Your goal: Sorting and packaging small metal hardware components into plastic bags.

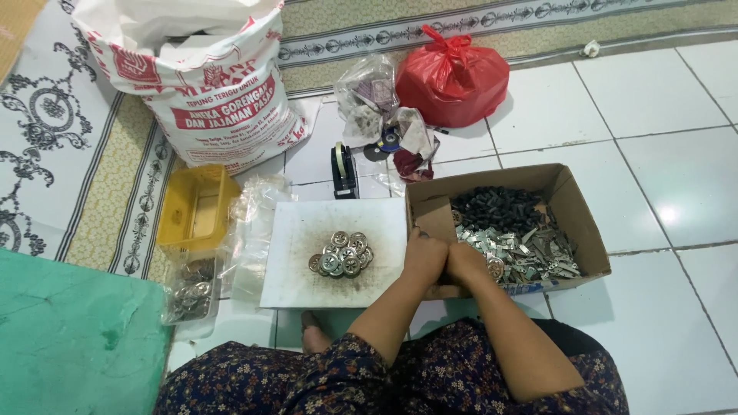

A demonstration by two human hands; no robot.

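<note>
My left hand (425,254) and my right hand (467,263) are pressed together at the near left corner of a cardboard box (578,206). My right hand holds a small round metal disc (495,267); what the left fingers grip is hidden. The box holds black cylindrical pieces (496,207) at the back and silvery flat metal parts (523,250) in front. Left of my hands, a pile of round metal discs (342,254) lies on a soiled white board (300,273).
A yellow plastic basket (196,207) and a clear bag of metal discs (191,292) lie left of the board. A black tape dispenser (344,170), a red plastic bag (452,75), clear bags (369,92) and a large white sack (200,84) stand behind. A green mat (69,338) is near left.
</note>
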